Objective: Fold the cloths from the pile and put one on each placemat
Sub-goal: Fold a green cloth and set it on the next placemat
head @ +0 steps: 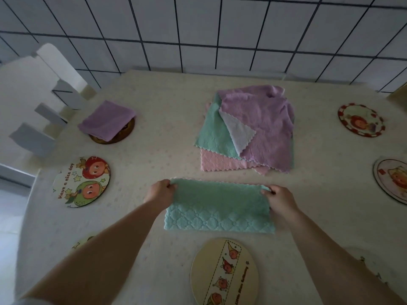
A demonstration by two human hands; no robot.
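Covering most of the view, counter [154, 133] w/ pale dotted cloth. Pile [253, 128] of purple, green, pink cloths at centre, far side. Green cloth [218, 208], folded in half, lies flat betw. pile & near placemat [224, 271]. Left hand [159, 193] pinches its far left corner; right hand [280, 199] pinches far right corner, fingers curled on the edge. Purple folded cloth [106, 121] sits on far-left placemat [123, 134].

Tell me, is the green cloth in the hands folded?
Folded once: the green cloth lies doubled, both hands pinching its far corners together.
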